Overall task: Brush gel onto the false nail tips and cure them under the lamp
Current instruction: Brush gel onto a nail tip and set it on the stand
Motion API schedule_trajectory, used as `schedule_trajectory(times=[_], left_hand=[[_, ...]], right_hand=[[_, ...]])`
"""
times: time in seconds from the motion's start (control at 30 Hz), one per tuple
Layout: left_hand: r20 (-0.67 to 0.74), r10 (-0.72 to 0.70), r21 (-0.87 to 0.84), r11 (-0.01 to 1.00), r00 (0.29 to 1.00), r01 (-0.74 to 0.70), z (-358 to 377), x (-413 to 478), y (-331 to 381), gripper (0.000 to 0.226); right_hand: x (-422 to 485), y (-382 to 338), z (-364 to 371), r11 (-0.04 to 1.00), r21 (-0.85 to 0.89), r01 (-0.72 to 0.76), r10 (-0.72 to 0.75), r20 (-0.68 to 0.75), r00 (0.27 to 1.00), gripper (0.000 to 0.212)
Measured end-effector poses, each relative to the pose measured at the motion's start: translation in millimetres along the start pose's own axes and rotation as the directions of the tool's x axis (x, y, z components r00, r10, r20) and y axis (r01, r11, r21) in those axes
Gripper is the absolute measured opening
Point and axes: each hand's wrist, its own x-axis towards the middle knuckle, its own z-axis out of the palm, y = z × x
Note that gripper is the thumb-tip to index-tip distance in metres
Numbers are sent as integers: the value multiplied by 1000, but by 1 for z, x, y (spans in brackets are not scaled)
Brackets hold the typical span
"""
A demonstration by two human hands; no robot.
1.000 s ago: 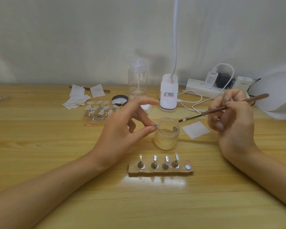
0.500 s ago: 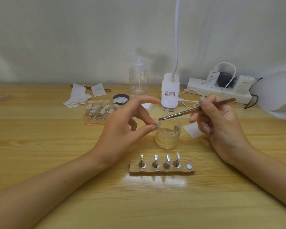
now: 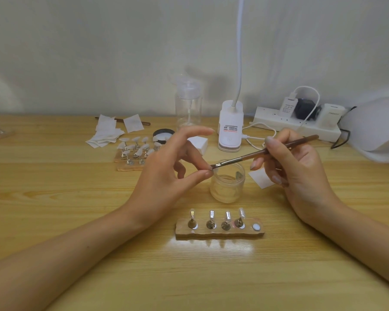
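My left hand (image 3: 166, 173) pinches a small clear nail tip (image 3: 214, 169) between thumb and a finger, just left of the open clear gel jar (image 3: 227, 184). My right hand (image 3: 294, 173) grips a brown-handled brush (image 3: 265, 151); its bristle end touches the pinched tip. Near the front lies a wooden holder strip (image 3: 219, 231) with several tips standing on metal pegs and one bare magnet at its right end. The white curing lamp (image 3: 377, 129) sits at the far right.
A second wooden holder with white tips (image 3: 134, 153) stands behind my left hand, next to white wipes (image 3: 106, 133) and a black-rimmed lid (image 3: 163, 134). A clear pump bottle (image 3: 188, 104), a white clip lamp (image 3: 230, 129) and a power strip (image 3: 296, 122) line the back.
My right hand swung the brush left from beside the jar until its bristles met the tip that my left hand pinches. My left hand stayed nearly still.
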Motion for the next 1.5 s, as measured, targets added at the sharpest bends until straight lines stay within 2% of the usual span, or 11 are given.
schedule_trajectory(times=[0.13,0.3,0.47,0.63,0.8,0.97,1.17,1.33,1.5], left_hand=[[-1,-7,6,1000,1000,7,0,0,0,57],[0,-8,4,1000,1000,8,0,0,0,57],[1,-13,9,1000,1000,13,0,0,0,56],[-8,-20,-1,1000,1000,20,1,0,1,61],[-10,-28,-12,1000,1000,28,1,0,1,63],[-8,-33,-6,999,999,33,2,0,1,61],[-7,-41,-21,999,999,41,1,0,2,60],[-6,-40,-7,999,999,40,1,0,1,61],[-4,-27,1,1000,1000,27,1,0,0,58]], right_hand=[[1,1,-2,999,14,-38,39,-75,996,25],[0,-1,0,1000,25,-3,3,6,1000,25],[1,0,-1,999,9,-41,41,-62,997,24],[0,-1,0,1000,11,14,-14,1,1000,24],[0,0,-1,1000,-17,-9,8,-62,998,25],[-1,-1,-1,999,-3,33,-33,12,999,26],[0,-1,-2,1000,-14,-4,3,-68,998,24],[-1,0,0,1000,-8,19,-19,-2,1000,26],[1,0,-2,1000,-7,-7,6,-67,998,25]])
